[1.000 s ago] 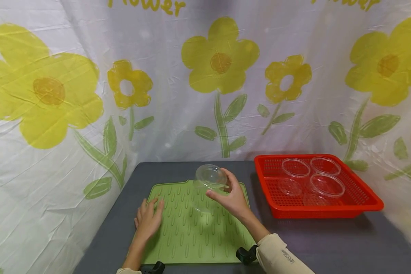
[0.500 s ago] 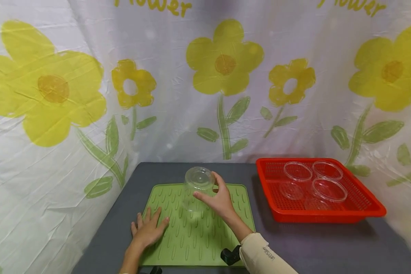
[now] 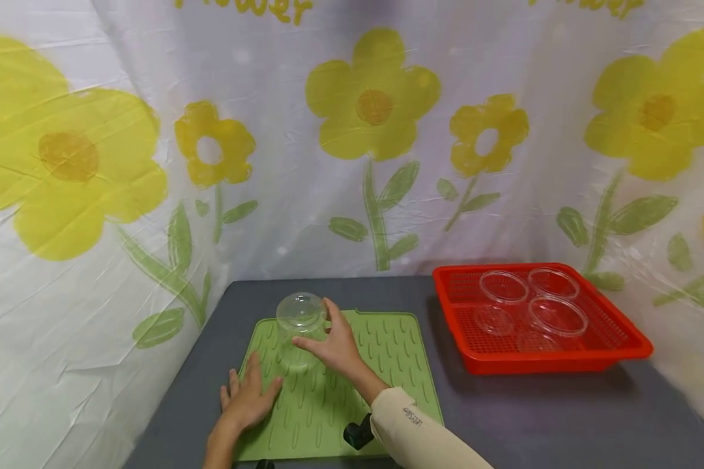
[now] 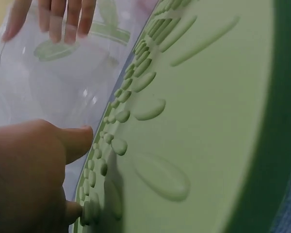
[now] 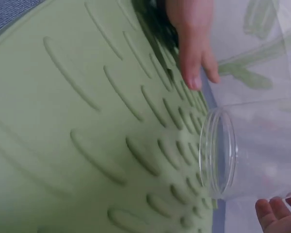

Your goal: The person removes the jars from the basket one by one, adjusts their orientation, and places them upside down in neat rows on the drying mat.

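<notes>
A clear plastic jar (image 3: 301, 331) is upside down over the left part of a green ridged mat (image 3: 364, 384). In the right wrist view, the threaded mouth of the jar (image 5: 218, 153) faces the mat; whether it touches cannot be told. My right hand (image 3: 337, 345) grips the jar from its right side, thumb in front and fingers behind. Resting by the mat's left edge, my left hand (image 3: 246, 397) has its fingers extended and holds nothing. The left wrist view shows the left hand (image 4: 34, 165) low beside the mat, with the right hand's fingers (image 4: 72, 19) at the top.
To the right, a red plastic basket (image 3: 545, 366) holds 3 clear jars, among them a near one (image 3: 557, 316), with their round rims upward. The grey tabletop (image 3: 504, 423) runs around the mat. A flower-printed white curtain (image 3: 293, 215) hangs behind and at the sides.
My right hand has carried the jar leftward across the mat, slightly toward me. My left hand has shifted a little nearer to me, its fingers remaining extended.
</notes>
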A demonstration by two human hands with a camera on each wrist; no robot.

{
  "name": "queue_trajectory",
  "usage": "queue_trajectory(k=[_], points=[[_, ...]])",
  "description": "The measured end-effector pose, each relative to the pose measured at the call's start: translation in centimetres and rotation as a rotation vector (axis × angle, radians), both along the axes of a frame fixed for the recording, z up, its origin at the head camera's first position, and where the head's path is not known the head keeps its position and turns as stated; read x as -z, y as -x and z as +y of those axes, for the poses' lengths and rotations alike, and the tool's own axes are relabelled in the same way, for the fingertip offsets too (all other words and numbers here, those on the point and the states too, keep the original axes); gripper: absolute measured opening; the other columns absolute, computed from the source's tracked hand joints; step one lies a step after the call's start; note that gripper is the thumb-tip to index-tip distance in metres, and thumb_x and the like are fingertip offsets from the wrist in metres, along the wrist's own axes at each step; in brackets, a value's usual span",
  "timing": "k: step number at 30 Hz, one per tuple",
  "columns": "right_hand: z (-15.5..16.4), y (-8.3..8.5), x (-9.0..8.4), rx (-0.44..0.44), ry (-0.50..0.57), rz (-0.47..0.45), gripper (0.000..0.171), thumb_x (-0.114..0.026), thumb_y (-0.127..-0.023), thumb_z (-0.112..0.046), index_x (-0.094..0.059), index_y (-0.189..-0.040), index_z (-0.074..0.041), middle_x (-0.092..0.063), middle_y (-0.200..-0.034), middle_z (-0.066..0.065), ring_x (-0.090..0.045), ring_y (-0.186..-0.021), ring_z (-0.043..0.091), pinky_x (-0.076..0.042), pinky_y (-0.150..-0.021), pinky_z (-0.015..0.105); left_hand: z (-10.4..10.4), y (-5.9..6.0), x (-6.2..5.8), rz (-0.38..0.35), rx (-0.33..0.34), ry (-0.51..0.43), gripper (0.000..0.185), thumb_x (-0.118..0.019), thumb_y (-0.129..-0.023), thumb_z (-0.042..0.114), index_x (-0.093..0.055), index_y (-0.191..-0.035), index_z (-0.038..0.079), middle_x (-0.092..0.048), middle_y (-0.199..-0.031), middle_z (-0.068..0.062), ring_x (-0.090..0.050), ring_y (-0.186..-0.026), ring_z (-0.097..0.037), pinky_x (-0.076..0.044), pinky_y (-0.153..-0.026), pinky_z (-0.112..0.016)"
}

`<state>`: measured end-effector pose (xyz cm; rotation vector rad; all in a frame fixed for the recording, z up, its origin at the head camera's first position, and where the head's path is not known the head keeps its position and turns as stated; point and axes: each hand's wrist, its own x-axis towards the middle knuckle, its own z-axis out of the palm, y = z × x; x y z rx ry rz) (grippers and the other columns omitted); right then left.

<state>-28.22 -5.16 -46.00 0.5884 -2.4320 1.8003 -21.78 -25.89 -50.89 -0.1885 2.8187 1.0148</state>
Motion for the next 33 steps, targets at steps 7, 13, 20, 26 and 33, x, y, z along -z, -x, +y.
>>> queue_trajectory(k=[7, 13, 20, 26, 33], points=[[-1.6, 0.3, -0.1, -0.023, -0.045, -0.045, 0.100, -0.083, -0.087, -0.037, -0.023, -0.162, -0.011, -0.032, -0.165, 0.015, -0.041, -0.146, 0.037, -0.047, -0.111, 0.054, 0.4, -0.4, -0.1, -0.001, -0.005, -0.013, 0.094, -0.049, -0.106, 0.045, 0.008, -0.159, -0.009, -0.010, -0.160, -0.041, 0.017, -0.147, -0.062, 0.016, -0.112, -0.078], [-3.1, 0.9, -0.4, -0.029, -0.066, -0.073, 0.101, -0.082, -0.086, -0.039, -0.022, -0.163, -0.012, -0.029, -0.166, 0.014, -0.036, -0.150, 0.037, -0.041, -0.113, 0.060, 0.3, -0.3, -0.2, 0.001, -0.006, 0.003, 0.092, -0.049, -0.106, 0.043, 0.004, -0.158, -0.011, -0.011, -0.159, -0.041, 0.017, -0.147, -0.062, 0.015, -0.112, -0.078], [-4.5, 1.2, 0.1, -0.029, -0.098, -0.090, 0.103, -0.083, -0.086, -0.040, -0.022, -0.163, -0.011, -0.028, -0.167, 0.015, -0.030, -0.153, 0.037, -0.037, -0.117, 0.061, -0.1, -0.1, 0.2, 0.002, 0.001, 0.012, 0.091, -0.047, -0.106, 0.043, 0.004, -0.158, -0.011, -0.011, -0.159, -0.041, 0.017, -0.147, -0.063, 0.015, -0.112, -0.079], [-4.6, 1.2, 0.1, -0.030, -0.140, -0.112, 0.105, -0.083, -0.085, -0.042, -0.020, -0.164, -0.012, -0.027, -0.167, 0.015, -0.029, -0.154, 0.038, -0.037, -0.117, 0.061, -0.2, -0.2, 0.4, -0.021, 0.003, -0.002, 0.093, -0.048, -0.106, 0.046, 0.004, -0.158, -0.011, -0.006, -0.160, -0.041, 0.018, -0.146, -0.064, 0.016, -0.110, -0.079], [-4.3, 1.6, -0.3, -0.050, -0.163, -0.094, 0.106, -0.083, -0.085, -0.041, -0.018, -0.164, -0.012, -0.027, -0.167, 0.017, -0.031, -0.153, 0.038, -0.039, -0.115, 0.061, -0.3, -0.1, 0.3, -0.014, -0.001, 0.006, 0.093, -0.047, -0.105, 0.047, 0.004, -0.158, -0.011, -0.006, -0.160, -0.041, 0.017, -0.145, -0.064, 0.017, -0.110, -0.079]])
